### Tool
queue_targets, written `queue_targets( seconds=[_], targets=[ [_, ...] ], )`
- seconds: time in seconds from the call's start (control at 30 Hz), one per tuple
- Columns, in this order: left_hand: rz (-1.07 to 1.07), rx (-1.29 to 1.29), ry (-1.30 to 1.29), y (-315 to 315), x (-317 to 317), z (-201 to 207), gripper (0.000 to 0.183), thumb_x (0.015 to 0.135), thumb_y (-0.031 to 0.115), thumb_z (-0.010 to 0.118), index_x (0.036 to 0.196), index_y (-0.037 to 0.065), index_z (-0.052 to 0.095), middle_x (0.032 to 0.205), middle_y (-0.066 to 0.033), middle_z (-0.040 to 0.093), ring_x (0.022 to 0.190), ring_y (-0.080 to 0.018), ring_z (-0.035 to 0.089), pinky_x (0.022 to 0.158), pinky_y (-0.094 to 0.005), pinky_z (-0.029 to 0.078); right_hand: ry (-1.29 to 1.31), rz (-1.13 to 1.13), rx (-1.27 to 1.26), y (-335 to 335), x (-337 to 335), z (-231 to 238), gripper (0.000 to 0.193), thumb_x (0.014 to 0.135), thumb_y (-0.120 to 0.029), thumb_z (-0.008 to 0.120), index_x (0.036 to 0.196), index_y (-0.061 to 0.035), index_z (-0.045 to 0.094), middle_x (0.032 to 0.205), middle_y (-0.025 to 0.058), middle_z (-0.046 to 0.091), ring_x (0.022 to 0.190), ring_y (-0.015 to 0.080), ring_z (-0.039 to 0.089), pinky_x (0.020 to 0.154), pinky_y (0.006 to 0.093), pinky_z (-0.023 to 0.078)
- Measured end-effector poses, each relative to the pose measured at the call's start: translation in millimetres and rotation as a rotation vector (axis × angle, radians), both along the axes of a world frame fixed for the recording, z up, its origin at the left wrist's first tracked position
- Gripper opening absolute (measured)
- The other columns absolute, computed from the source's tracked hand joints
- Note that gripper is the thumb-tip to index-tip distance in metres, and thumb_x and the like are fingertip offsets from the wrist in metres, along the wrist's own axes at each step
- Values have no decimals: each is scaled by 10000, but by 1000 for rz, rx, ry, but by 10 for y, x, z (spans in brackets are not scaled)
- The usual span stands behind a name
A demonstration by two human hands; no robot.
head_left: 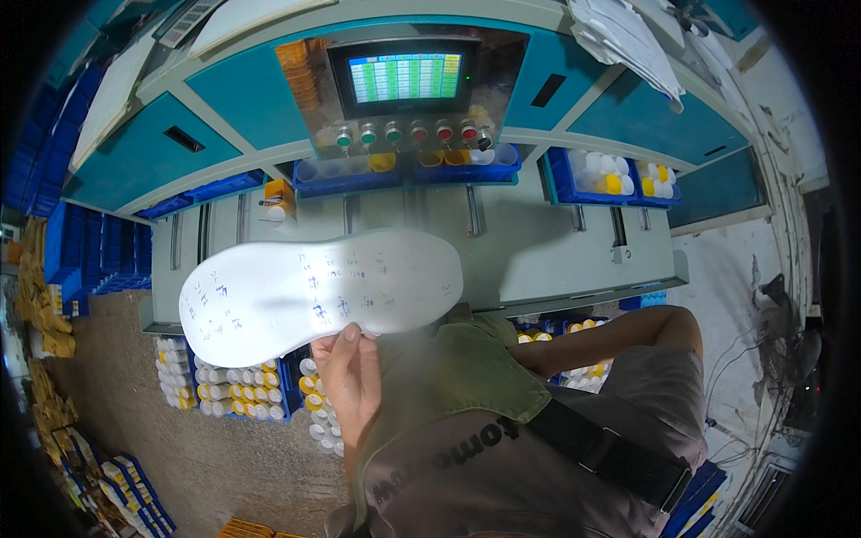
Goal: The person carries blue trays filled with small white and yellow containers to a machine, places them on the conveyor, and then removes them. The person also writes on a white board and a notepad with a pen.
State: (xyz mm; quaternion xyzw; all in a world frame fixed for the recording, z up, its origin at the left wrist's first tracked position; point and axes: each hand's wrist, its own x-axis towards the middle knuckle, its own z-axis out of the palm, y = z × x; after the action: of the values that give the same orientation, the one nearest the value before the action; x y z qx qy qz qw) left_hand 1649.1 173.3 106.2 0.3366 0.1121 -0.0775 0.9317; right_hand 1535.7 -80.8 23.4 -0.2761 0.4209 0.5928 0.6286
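A large, white, sole-shaped sheet (pixel 260 296) with handwritten marks in rows is held up in front of me, level with the machine's worktop. My left hand (pixel 352 366) pinches its lower edge, the thumb lying over the marked face and the fingers mostly hidden behind. On the other side, my right hand (pixel 531 357) reaches to the edge of my green apron (pixel 448 368). Its fingers are hidden at the apron, so whether they hold anything cannot be told.
Ahead stands a teal and grey machine with a lit screen (pixel 405 79) and a row of push buttons (pixel 393 133). Blue bins (pixel 350 186) with white and yellow cups or rolls line its shelf. More filled bins (pixel 285 394) sit below the worktop (pixel 520 260).
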Motion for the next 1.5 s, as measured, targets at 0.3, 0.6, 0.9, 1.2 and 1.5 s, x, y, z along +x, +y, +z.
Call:
queue_targets(
  seconds=[0.3, 0.6, 0.9, 1.2, 1.5],
  targets=[
    [14, -13, 19, -49, 9, 88, 465, 789, -19, 634, 1223, 19, 472, 1147, -107, 573, 1065, -199, 534, 929, -373, 434, -2, -13, -4, 22, -16, 30, 261, 928, -213, 510, 1103, -31, 581, 1074, 126, 644, 962, 179, 621, 853, 334, 499],
    [39, -43, 44, -98, 8, 186, 364, 756, -58, 638, 1097, 26, 544, 1018, -96, 621, 945, -170, 581, 867, -319, 463, -4, -16, -8, 36, -12, 59, 260, 929, -209, 509, 1101, -29, 581, 1076, 126, 644, 963, 179, 621, 859, 334, 498],
    [17, -79, 27, -69, 18, 148, 404, 747, -65, 645, 1129, 16, 540, 1043, -109, 625, 975, -186, 588, 911, -344, 459, 8, -17, -24, 28, 23, 85, 258, 929, -206, 508, 1099, -26, 581, 1078, 127, 643, 963, 179, 621, 865, 335, 496],
    [22, -73, 23, -75, 12, 161, 444, 745, -66, 636, 1166, 6, 518, 1085, -125, 616, 1053, -217, 573, 989, -392, 418, 29, -32, -53, 44, 63, 149, 256, 929, -202, 507, 1097, -23, 581, 1080, 127, 643, 964, 179, 621, 870, 335, 495],
    [6, -64, -12, -64, 11, 160, 446, 722, -48, 652, 1150, 4, 537, 1081, -110, 616, 1047, -207, 568, 991, -372, 405, 38, -50, -36, 84, 68, 160, 255, 925, -192, 510, 1090, -10, 577, 1091, 127, 641, 965, 182, 621, 875, 344, 491]
  ],
)
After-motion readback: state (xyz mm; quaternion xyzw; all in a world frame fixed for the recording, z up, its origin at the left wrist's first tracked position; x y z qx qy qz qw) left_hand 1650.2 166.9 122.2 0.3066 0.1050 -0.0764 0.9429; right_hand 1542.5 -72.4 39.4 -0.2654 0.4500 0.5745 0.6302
